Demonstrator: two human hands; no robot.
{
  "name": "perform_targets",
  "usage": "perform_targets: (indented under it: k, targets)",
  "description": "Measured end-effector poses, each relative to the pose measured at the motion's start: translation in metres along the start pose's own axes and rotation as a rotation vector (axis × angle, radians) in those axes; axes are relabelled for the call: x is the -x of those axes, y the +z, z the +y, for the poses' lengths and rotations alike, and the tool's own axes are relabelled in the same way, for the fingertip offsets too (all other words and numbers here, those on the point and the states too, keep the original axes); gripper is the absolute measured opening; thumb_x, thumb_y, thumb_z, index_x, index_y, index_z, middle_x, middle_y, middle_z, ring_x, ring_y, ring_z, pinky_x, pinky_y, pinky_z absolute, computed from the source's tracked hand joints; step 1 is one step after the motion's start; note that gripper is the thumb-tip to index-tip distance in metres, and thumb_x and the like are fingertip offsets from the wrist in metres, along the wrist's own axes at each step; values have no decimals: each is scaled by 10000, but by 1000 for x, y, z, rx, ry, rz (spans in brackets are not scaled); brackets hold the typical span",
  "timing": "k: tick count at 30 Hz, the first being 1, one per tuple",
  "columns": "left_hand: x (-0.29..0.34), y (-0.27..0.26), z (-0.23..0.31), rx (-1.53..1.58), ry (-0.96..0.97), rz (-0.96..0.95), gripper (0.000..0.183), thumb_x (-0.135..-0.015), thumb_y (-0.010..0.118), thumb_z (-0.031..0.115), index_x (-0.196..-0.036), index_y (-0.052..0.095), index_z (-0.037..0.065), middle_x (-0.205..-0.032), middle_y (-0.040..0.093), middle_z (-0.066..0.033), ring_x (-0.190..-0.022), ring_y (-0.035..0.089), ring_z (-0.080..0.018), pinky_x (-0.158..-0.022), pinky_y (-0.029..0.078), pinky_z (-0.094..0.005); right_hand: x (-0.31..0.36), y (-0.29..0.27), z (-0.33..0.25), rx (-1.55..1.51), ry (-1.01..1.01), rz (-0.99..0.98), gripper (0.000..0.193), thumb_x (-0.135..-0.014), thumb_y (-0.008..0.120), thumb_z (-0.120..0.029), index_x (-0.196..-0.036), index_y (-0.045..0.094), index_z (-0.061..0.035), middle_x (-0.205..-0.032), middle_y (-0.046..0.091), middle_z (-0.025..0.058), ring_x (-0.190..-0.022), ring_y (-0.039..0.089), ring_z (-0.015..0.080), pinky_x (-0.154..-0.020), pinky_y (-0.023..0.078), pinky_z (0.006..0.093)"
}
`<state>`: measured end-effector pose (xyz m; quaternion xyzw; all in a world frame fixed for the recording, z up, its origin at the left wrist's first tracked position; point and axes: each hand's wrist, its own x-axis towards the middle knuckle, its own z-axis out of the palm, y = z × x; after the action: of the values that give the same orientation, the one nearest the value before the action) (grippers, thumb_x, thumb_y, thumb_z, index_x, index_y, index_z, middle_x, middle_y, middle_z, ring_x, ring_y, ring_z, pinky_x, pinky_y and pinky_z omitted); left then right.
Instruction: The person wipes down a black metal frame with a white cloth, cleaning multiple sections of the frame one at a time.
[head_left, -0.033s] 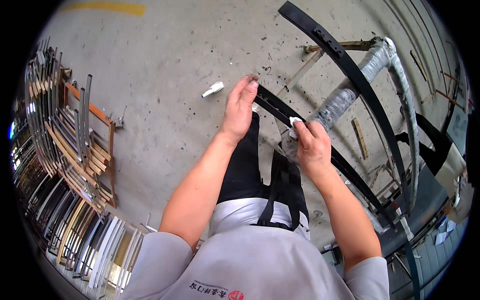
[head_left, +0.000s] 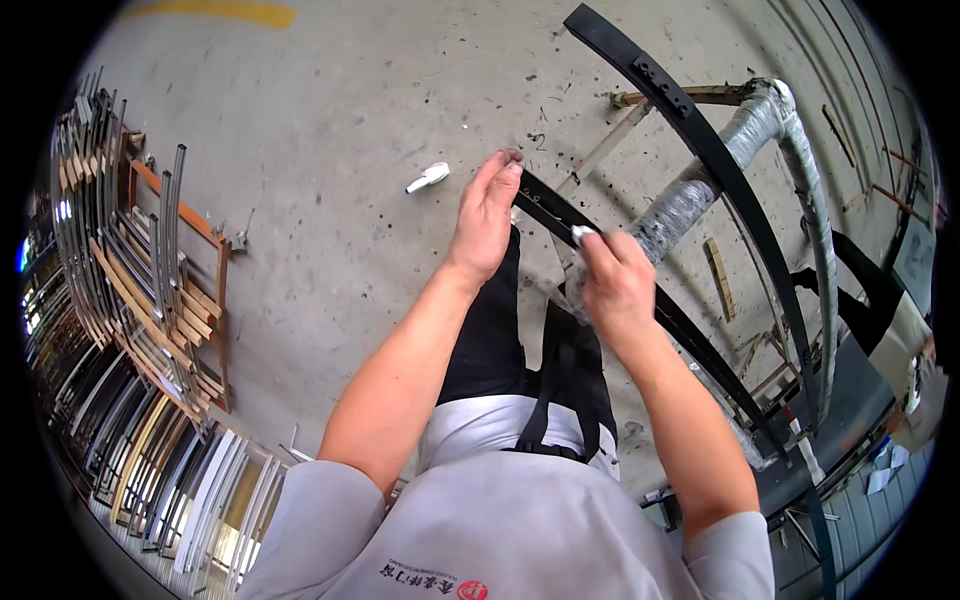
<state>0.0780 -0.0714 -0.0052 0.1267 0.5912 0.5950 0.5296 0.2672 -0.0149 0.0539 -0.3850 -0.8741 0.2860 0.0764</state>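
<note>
A long black metal bar (head_left: 548, 203) with small holes in it slants from my left hand down to the lower right. My left hand (head_left: 487, 222) grips the bar's upper end, fingers pressed together along it. My right hand (head_left: 618, 285), slightly blurred, pinches a small white wad (head_left: 580, 233), perhaps cloth or paper, against the bar's face. Most of the wad is hidden by the fingers. Behind the bar a plastic-wrapped support (head_left: 680, 210) runs up to the right.
A second, curved black bar (head_left: 715, 150) arches over the wrapped support at the right. On the floor lie a small white bottle-like thing (head_left: 428, 178) with a blue tip and a wooden strip (head_left: 719, 280). Racks of curved profiles (head_left: 165, 240) fill the left side.
My right hand has moved slightly to the left along the bar, bringing the white wad with it. The left hand stays at the bar's end.
</note>
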Motion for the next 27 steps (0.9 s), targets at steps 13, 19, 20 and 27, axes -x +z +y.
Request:
perform_targets:
  k: [13, 19, 20, 27]
  targets:
    - [3, 3, 10, 139, -86, -4, 401, -1088, 516, 257, -1349, 545, -45, -1203, 581, -49, -1112, 525, -135, -1036, 406, -333, -10, -3, 0, 18, -111, -21, 286, -718, 690, 3, -1003, 669, -20, -831, 567, 99, -787, 611, 296, -695, 516, 399]
    - [0, 0, 15, 226, -192, -100, 407, -1078, 530, 261, -1351, 538, -41, -1194, 581, -53, -1094, 527, -138, -1019, 414, -331, -66, 22, -31, -69, -181, 42, 286, -717, 646, 6, -1001, 658, -23, -844, 559, 106, -811, 603, 306, -736, 518, 413]
    - [0, -2, 14, 208, -139, -64, 406, -1077, 532, 261, -1347, 538, -42, -1191, 578, -53, -1099, 523, -140, -1026, 409, -336, -50, 16, -24, -21, -145, 11, 278, -721, 645, 7, -997, 663, -21, -833, 557, 104, -802, 607, 301, -724, 517, 414]
    - [1, 6, 17, 256, -90, -37, 414, -1083, 534, 278, -1343, 527, -45, -1161, 572, -41, -1115, 522, -142, -1041, 403, -336, -34, 8, -21, 21, -81, 49, 297, -701, 665, 9, -995, 675, -28, -857, 587, 112, -804, 621, 298, -726, 526, 410]
